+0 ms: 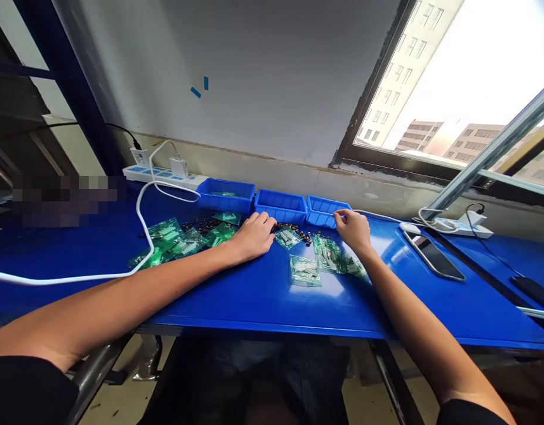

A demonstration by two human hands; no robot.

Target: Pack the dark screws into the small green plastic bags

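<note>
My left hand [253,237] rests low over the table with its fingers curled, beside a pile of small dark and brassy screws [291,227]. Whatever those fingers hold, if anything, is hidden. Just in front of the right blue bin [327,206] is my right hand [354,229], thumb and fingers pinched together at the bin's near edge; I cannot make out anything between them. Between the hands lie green-tinted clear plastic bags with pale parts inside, among them a small bag [287,238] and a flat bag [304,271]. More green bags [166,236] are heaped left of my left hand.
Two more blue bins, a left bin [226,196] and a middle bin [281,206], stand along the wall. A white cable [141,218] loops from a power strip [159,175] across the left side of the blue table [254,304]. A phone [435,255] lies at right.
</note>
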